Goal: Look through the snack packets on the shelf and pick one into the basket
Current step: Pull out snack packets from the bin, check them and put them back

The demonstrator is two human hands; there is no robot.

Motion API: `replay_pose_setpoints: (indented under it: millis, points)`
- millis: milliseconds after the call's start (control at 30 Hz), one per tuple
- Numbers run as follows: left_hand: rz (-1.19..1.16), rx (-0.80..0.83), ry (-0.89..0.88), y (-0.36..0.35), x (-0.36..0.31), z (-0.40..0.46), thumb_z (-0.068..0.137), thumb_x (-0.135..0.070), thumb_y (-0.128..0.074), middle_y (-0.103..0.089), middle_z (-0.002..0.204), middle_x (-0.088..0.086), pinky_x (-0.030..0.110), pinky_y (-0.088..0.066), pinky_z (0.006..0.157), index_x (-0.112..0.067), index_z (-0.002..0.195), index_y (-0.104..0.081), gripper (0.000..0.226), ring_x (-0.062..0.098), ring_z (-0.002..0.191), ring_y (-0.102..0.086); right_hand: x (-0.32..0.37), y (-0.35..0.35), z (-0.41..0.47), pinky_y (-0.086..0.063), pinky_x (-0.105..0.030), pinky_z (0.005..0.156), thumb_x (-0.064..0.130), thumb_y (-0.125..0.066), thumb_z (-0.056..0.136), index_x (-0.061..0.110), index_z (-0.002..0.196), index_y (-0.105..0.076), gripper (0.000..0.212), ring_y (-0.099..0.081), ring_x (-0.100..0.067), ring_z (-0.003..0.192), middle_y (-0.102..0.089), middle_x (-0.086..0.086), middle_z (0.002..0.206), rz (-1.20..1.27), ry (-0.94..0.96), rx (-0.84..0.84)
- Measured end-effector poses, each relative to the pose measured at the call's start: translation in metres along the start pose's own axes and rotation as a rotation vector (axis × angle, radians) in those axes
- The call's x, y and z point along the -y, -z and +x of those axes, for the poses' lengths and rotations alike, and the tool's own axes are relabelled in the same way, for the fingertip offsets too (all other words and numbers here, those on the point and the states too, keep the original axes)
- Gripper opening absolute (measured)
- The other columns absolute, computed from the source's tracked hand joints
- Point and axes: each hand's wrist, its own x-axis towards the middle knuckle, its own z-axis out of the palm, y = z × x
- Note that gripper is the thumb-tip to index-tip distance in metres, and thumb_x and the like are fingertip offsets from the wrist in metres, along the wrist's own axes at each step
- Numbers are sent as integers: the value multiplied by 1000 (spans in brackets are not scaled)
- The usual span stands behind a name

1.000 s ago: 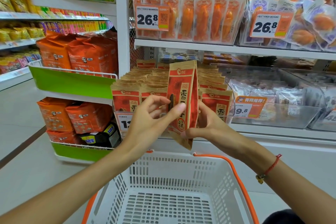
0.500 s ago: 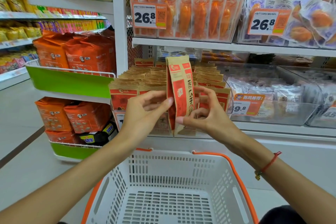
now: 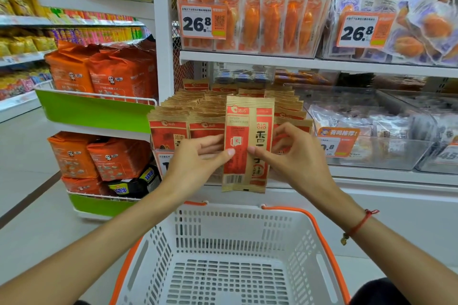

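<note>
A tall red and tan snack packet [image 3: 247, 131] is held upright in front of the shelf, its side with the barcode turned towards me. My left hand [image 3: 195, 163] pinches its left edge, thumb on the front. My right hand [image 3: 292, 156] pinches its right edge, fingers curled behind it. Behind it stand rows of the same packets [image 3: 205, 109] in a clear shelf bin. Below my hands sits the white basket [image 3: 235, 228] with orange handles, holding nothing.
The upper shelf [image 3: 322, 63] carries orange vacuum packs with 26.8 price tags. Clear bins of pale packets [image 3: 366, 136] stand at the right. A green side rack [image 3: 99, 111] with orange bags stands at the left. Grey floor runs along the left aisle.
The packet has been turned about its upright axis, from its red front to the barcode side. Both hands shifted their pinch on its edges and kept it at about the same height.
</note>
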Motion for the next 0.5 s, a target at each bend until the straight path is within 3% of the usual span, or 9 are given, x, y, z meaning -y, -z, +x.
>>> replay_pose_setpoints:
  millis: [100, 233, 333, 500]
  points:
    - [12, 80, 74, 5, 0, 2, 82, -16, -74, -72, 94, -17, 18, -57, 78, -22, 116, -67, 36, -2, 94, -68, -1, 0, 0, -59, -35, 58, 65, -62, 73, 24, 94, -54, 47, -66, -4, 64, -67, 11, 75, 7, -30, 3]
    - [34, 170, 163, 9, 1, 4, 80, -16, -76, -74, 106, -4, 19, -57, 80, -19, 118, -68, 38, 5, 100, -68, -6, 2, 7, -59, -37, 57, 52, -62, 84, 22, 87, -55, 31, -68, -6, 65, -69, 8, 72, 99, -72, -52]
    - [0, 233, 210, 11, 1, 3, 82, -16, -74, -76, 100, -4, 14, -56, 74, -22, 112, -70, 31, 5, 93, -71, -9, 2, 8, -57, -31, 51, 39, -63, 89, 17, 78, -57, 25, -69, -5, 59, -70, 6, 62, 185, -107, -56]
    - [-36, 291, 255, 7, 1, 2, 84, -17, -72, -76, 97, -5, 14, -55, 76, -29, 106, -70, 25, 6, 91, -72, -13, 0, 8, -53, -22, 45, 28, -67, 89, 7, 77, -58, 25, -68, -4, 55, -67, 5, 56, 245, -95, -57]
